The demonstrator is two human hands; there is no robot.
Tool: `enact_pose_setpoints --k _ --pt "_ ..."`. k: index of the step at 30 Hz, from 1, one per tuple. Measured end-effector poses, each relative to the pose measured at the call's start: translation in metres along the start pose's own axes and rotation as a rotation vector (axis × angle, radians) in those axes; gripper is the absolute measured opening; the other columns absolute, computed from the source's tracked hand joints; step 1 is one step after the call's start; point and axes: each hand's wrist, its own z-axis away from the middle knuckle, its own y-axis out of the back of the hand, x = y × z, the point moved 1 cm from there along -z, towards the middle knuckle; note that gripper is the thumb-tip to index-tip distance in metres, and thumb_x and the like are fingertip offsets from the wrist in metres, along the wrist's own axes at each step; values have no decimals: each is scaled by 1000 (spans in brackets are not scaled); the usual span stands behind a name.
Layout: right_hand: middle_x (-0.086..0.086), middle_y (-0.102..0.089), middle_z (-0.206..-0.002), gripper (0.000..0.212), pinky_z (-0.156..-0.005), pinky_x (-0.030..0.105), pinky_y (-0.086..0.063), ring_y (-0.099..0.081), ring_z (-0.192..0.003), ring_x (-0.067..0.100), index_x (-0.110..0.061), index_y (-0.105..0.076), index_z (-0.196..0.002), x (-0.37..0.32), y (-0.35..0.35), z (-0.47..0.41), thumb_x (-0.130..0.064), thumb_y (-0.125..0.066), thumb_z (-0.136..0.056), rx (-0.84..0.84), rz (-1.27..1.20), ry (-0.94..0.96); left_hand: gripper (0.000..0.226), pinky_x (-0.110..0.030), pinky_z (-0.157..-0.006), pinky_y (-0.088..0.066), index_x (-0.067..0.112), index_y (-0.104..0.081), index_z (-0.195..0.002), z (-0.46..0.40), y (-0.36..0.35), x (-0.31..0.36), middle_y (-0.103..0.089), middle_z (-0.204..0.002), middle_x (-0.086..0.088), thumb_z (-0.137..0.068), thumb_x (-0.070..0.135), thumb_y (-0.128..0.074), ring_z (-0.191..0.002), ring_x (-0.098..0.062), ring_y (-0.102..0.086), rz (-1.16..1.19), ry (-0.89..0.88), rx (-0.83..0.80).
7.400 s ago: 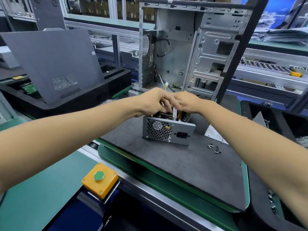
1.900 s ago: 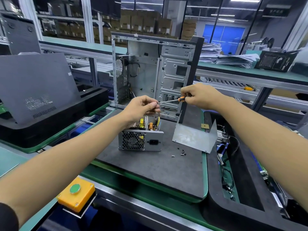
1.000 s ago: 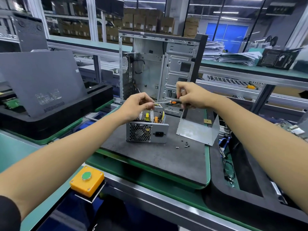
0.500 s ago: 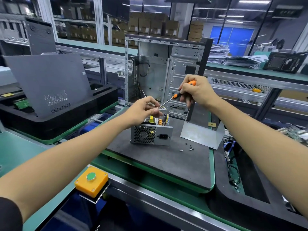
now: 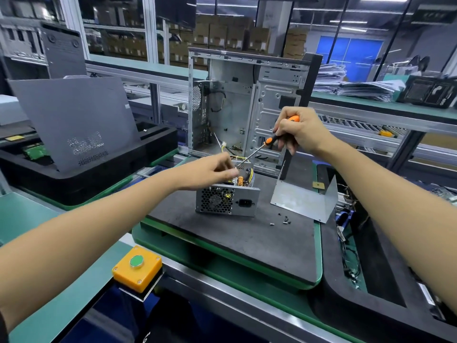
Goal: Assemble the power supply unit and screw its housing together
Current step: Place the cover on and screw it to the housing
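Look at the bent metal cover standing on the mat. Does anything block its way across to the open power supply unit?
Nothing stands on the mat between the bent metal cover and the power supply unit. But the left hand and the screwdriver in the right hand occupy the open top.

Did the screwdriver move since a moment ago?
Yes. The screwdriver lay level in front of the computer case; the right hand has tipped it, handle up, tip down into the open power supply.
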Motion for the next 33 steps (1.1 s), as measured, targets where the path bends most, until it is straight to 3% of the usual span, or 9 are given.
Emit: enact_pose_setpoints --k 3,7,10,13,17,23,26,29,33 --pt "31 -64 -67 6 -33 23 -39 -54 -52 54 -9 -62 -70 -1 10 -4 -5 -60 -75 2 41 4 27 -28 -76 -48 39 -62 -107 7 0 -7 -66 -99 15 -89 58 -71 -89 5 -60 -273 14 -13" --pt "40 -63 -75 13 -34 26 -38 -50 -57 69 -14 -63 -66 0 15 -6 -5 -60 -75 -12 48 19 34 -19 -82 -50 32 -66 -117 3 -1 -5 -70 -107 11 -88 40 -80 -93 13 -57 -295 -46 -10" --pt "34 -64 -69 12 -34 23 -37 -52 -48 55 -13 -63 -66 2 13 -7 -5 -60 -74 -21 42 36 41 -4 -81 -44 28 -64 -125 0 -1 -6 -69 -110 8 -88 30 -82 -99 10 -60 -226 -43 -50" --pt "20 -64 -59 4 -34 20 -35 -52 -36 30 -2 -60 -71 4 9 -8 -7 -61 -71 -46 30 35 43 -25 -103 -48 20 -58 -129 -1 -4 -7 -68 -123 0 -91 20 -79 -116 -11 -63 -112 -11 -71" --pt "17 -64 -57 10 -33 21 -35 -53 -36 28 4 -57 -72 4 8 -8 -5 -61 -72 -48 21 41 36 -33 -110 -46 13 -58 -127 1 -10 -10 -67 -129 1 -94 14 -75 -123 -13 -62 -9 -10 -74" --pt "24 -62 -60 12 -33 22 -36 -53 -41 31 10 -55 -75 -2 5 -5 -2 -60 -72 -58 17 46 29 -21 -102 -49 26 -58 -120 9 -17 -18 -66 -122 13 -96 21 -74 -115 2 -63 5 -58 9" --pt "12 -64 -55 9 -32 19 -35 -54 -35 23 15 -55 -77 -11 5 -5 6 -57 -76 -63 22 58 29 -18 -96 -49 20 -59 -119 8 -20 -20 -67 -117 12 -95 17 -75 -110 3 -64 64 -96 50" --pt "8 -63 -53 11 -31 21 -36 -57 -37 22 17 -55 -79 -25 10 -9 7 -56 -76 -65 30 83 24 -25 -94 -53 13 -60 -119 -4 -7 -12 -69 -118 -3 -97 12 -70 -106 -4 -66 150 -85 45" --pt "22 -59 -60 7 -31 22 -38 -56 -41 30 5 -58 -72 -51 22 -24 0 -56 -67 -18 8 130 29 -32 -103 -52 10 -64 -120 -18 28 5 -70 -125 -11 -95 24 -69 -115 -17 -67 266 -81 -10"
